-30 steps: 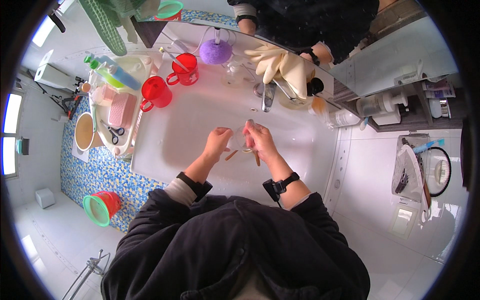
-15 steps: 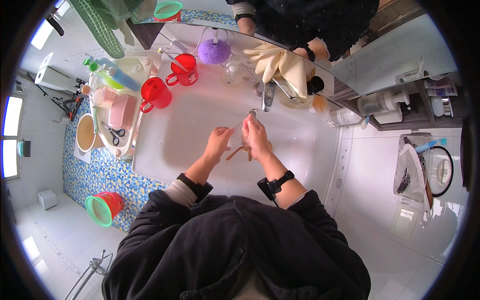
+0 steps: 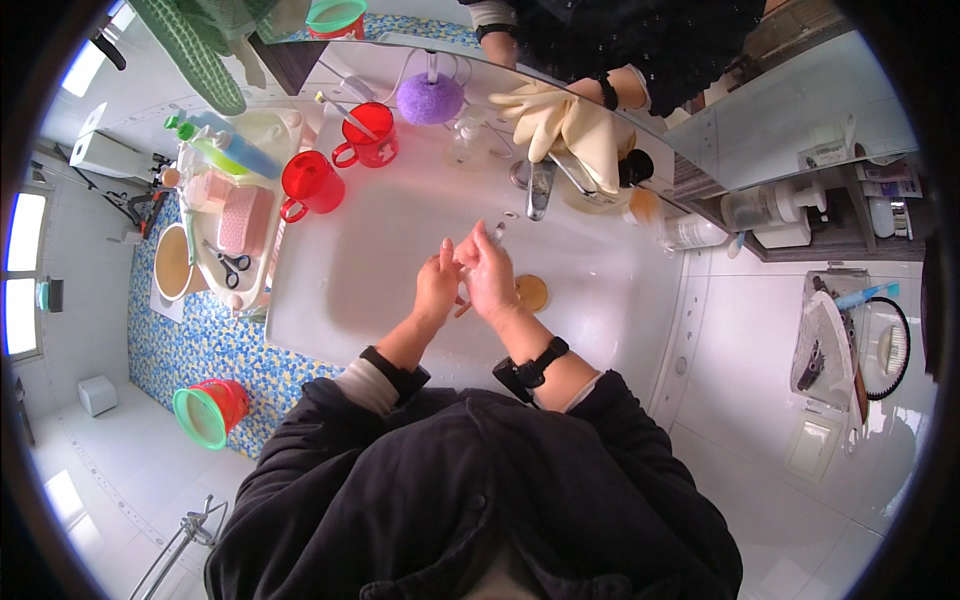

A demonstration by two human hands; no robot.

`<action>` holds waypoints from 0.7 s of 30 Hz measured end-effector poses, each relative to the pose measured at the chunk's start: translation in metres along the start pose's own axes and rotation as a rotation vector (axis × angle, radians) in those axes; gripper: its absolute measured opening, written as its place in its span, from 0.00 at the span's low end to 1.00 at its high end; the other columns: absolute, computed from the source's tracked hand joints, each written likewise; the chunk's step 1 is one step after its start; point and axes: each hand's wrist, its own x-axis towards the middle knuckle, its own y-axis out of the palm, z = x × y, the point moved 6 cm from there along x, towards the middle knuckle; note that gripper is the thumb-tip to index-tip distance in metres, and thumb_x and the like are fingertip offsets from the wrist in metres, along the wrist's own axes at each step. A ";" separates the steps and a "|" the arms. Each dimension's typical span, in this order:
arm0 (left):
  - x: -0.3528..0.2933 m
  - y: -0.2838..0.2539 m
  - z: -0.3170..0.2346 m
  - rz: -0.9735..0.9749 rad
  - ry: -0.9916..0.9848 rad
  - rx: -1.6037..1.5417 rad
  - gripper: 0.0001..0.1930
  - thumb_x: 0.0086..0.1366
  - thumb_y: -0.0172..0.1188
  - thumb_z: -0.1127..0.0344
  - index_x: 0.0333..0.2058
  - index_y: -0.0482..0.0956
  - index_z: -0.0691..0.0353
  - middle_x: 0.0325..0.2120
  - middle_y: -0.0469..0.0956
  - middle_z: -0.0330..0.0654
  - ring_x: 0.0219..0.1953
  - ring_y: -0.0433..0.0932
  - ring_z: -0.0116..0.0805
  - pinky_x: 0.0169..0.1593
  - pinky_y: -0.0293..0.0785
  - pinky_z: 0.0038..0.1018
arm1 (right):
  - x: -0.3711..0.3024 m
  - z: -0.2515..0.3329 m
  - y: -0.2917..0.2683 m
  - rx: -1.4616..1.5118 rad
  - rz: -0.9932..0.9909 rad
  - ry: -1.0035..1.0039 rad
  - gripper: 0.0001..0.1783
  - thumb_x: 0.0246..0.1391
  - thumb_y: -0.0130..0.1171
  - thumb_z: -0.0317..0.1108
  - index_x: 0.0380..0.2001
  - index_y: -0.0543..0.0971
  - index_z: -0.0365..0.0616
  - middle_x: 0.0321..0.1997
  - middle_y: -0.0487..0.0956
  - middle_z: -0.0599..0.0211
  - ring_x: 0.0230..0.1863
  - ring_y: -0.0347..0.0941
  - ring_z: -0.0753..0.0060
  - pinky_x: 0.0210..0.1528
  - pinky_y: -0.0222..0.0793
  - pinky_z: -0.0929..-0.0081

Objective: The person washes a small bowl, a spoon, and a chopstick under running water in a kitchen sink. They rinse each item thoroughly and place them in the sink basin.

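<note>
hands (image 3: 488,283) over sink (image 3: 600,300), well off l/r rims (image 3: 294,290)

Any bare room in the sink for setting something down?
Two patches in the basin: left, between the nearer red cup and left hand; right, beyond the round brown thing. Crowded: by the faucet, gloves alongside; left rack, with scissors and pink box.

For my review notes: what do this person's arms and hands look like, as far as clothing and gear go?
The left hand and right hand are ungloved. The loose, dark left sleeve and right sleeve end short of the wrists, with a pale inner cuff showing below. Each wrist carries a black strap with a boxy black module.
</note>
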 end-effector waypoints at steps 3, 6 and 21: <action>0.003 -0.003 0.000 0.008 0.001 0.038 0.33 0.73 0.39 0.42 0.37 0.78 0.72 0.25 0.77 0.43 0.23 0.77 0.31 0.20 0.78 0.27 | -0.009 0.007 0.003 -0.576 0.004 -0.184 0.18 0.67 0.49 0.46 0.31 0.72 0.43 0.26 0.70 0.71 0.28 0.65 0.78 0.30 0.63 0.75; 0.003 -0.004 0.001 0.009 0.008 0.026 0.33 0.73 0.40 0.42 0.37 0.78 0.72 0.23 0.77 0.43 0.24 0.78 0.32 0.20 0.78 0.27 | -0.025 0.009 0.001 -0.840 -0.041 -0.189 0.15 0.67 0.49 0.41 0.38 0.76 0.39 0.32 0.75 0.66 0.33 0.72 0.74 0.34 0.69 0.73; -0.004 -0.002 -0.003 -0.120 0.198 0.014 0.32 0.74 0.42 0.47 0.42 0.74 0.80 0.50 0.68 0.52 0.33 0.81 0.33 0.31 0.84 0.28 | -0.032 0.020 -0.008 -0.679 -0.167 -0.120 0.16 0.57 0.58 0.31 0.44 0.78 0.29 0.33 0.82 0.60 0.34 0.81 0.71 0.26 0.79 0.78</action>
